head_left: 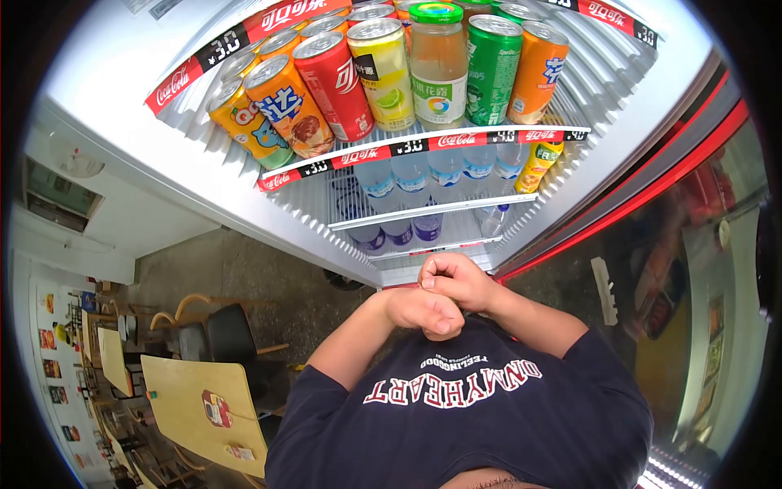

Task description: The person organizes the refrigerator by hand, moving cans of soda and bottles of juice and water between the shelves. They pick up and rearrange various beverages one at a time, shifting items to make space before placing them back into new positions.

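Observation:
In front of my chest, my two hands are close together and appear to touch. My left hand (426,313) is curled into a loose fist, with the thumb side towards me. Just beyond it, my right hand (458,282) is closed too, its bent fingers near the left wrist. What either hand holds, if anything, is hidden. Past the hands stands an open drinks fridge. Its upper shelf holds a red cola can (334,85), a yellow lime can (381,73), a green-capped glass bottle (438,73), a green can (493,73) and several orange cans.
Lower fridge shelves carry several water bottles (445,166), a yellow bottle (538,166) and purple-labelled bottles (427,226). The red-edged glass door (643,175) stands open on the right. To the left are a wooden table (175,391) and a dark chair (230,332).

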Motion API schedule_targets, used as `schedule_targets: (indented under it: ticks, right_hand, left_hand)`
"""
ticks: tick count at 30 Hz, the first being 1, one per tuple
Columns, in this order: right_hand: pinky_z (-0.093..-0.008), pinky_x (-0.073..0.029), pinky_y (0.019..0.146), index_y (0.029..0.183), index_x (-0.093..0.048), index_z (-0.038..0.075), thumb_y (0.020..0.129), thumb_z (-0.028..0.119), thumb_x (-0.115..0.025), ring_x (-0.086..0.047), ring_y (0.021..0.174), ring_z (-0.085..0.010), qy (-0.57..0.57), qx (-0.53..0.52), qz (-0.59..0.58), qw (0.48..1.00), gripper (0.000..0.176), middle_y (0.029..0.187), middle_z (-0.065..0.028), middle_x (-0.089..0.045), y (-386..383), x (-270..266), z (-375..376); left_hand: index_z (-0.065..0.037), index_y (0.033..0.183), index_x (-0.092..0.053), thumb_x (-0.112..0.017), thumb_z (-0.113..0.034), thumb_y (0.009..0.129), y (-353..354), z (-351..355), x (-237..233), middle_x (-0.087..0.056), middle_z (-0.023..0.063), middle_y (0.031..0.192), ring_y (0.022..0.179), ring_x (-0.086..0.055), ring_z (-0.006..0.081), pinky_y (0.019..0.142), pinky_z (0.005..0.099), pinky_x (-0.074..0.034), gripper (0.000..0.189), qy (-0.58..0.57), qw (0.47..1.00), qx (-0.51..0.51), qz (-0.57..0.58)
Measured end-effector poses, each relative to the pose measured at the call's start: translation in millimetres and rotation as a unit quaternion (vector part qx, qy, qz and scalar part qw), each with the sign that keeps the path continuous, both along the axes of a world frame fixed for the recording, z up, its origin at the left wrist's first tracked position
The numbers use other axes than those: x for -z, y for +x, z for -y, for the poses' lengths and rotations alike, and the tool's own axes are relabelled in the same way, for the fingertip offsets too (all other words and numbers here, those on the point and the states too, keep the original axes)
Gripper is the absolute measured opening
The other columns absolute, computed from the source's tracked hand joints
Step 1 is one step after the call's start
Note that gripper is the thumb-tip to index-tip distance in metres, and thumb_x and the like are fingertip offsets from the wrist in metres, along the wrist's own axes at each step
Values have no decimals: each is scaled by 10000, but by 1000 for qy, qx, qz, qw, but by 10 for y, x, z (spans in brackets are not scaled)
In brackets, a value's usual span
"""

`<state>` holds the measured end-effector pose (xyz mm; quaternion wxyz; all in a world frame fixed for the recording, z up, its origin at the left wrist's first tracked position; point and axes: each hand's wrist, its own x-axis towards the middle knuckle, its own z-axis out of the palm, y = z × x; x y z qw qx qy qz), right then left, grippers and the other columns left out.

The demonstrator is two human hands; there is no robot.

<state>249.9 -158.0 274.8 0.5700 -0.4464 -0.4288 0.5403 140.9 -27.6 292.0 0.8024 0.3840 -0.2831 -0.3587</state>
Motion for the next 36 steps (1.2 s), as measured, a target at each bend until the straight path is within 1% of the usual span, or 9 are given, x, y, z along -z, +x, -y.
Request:
schedule_targets:
  ticks: [6, 9, 13, 18, 21, 24, 29, 33, 36]
  right_hand:
    - [-281, -480, 848, 1080, -612, 9, 1041, 245, -486, -566, 914, -94, 43, 27, -142, 989, 271, 988, -26, -630, -348, -255, -67]
    - [-297, -470, 881, 1068, -620, 5, 1042, 283, -428, -573, 938, -112, 41, 30, -125, 991, 339, 990, -42, -629, -334, -114, -85]
    - [-271, -474, 822, 1015, -621, 13, 1011, 206, -488, -569, 897, -96, 7, 39, -114, 993, 234, 967, -25, -629, -217, 200, -107]
    - [-246, -478, 763, 985, -609, 14, 984, 137, -554, -563, 848, -80, -19, 90, -59, 994, 134, 937, -1, -629, -205, 329, -81]
    - [-254, -479, 791, 1006, -617, 9, 1002, 172, -528, -568, 875, -90, 29, 107, -115, 987, 186, 954, -15, -633, -313, 212, -119]
    - [-261, -478, 820, 1022, -622, 7, 1017, 203, -497, -568, 896, -99, 9, 37, -183, 982, 232, 961, -28, -630, -375, -74, -107]
    - [-264, -469, 826, 1023, -620, 8, 1022, 215, -477, -560, 897, -100, 31, 26, -133, 990, 252, 948, -28, -616, -288, 131, -126]
    - [-261, -462, 810, 1014, -616, 9, 1019, 213, -487, -551, 882, -93, -14, 76, -48, 996, 241, 932, -20, -607, -238, 189, -84]
    - [-278, -476, 851, 1047, -626, -3, 1021, 211, -459, -573, 927, -112, 47, 49, -76, 995, 272, 980, -42, -627, -262, 123, -113]
  left_hand:
    - [-88, 664, -453, -587, -370, 1040, -103, -30, 7, -401, -11, 631, 569, -360, 134, 557, 300, -291, 488, 12, 997, -82, 8]
    - [-93, 657, -432, -569, -344, 1049, -153, 21, 199, -373, -7, 624, 555, -344, 138, 542, 311, -281, 485, -42, 994, -94, -32]
    - [-101, 644, -382, -554, -310, 1058, -117, 87, 206, -315, -9, 610, 538, -311, 152, 529, 320, -268, 494, -115, 988, -89, -59]
    - [-98, 643, -399, -557, -313, 1055, -146, 40, 236, -332, -17, 604, 533, -310, 137, 525, 309, -270, 491, -79, 991, -103, -35]
    - [-102, 654, -428, -552, -311, 1057, -154, 21, 250, -349, -30, 606, 532, -306, 112, 513, 284, -264, 470, -59, 991, -117, -25]
    - [-99, 661, -431, -557, -310, 1055, -154, 30, 241, -351, -29, 607, 532, -308, 113, 514, 284, -262, 464, -56, 994, -99, -9]
    - [-91, 657, -430, -588, -344, 1040, -115, 54, 225, -369, -11, 612, 544, -344, 144, 543, 313, -282, 486, -101, 992, -47, -50]
    - [-90, 661, -425, -582, -337, 1045, -96, 21, 169, -376, -10, 622, 553, -353, 144, 552, 311, -284, 483, -73, 996, -51, -23]
    - [-93, 647, -411, -574, -328, 1050, -86, -19, 131, -371, -9, 618, 551, -349, 146, 553, 309, -282, 494, -33, 998, -45, 0]
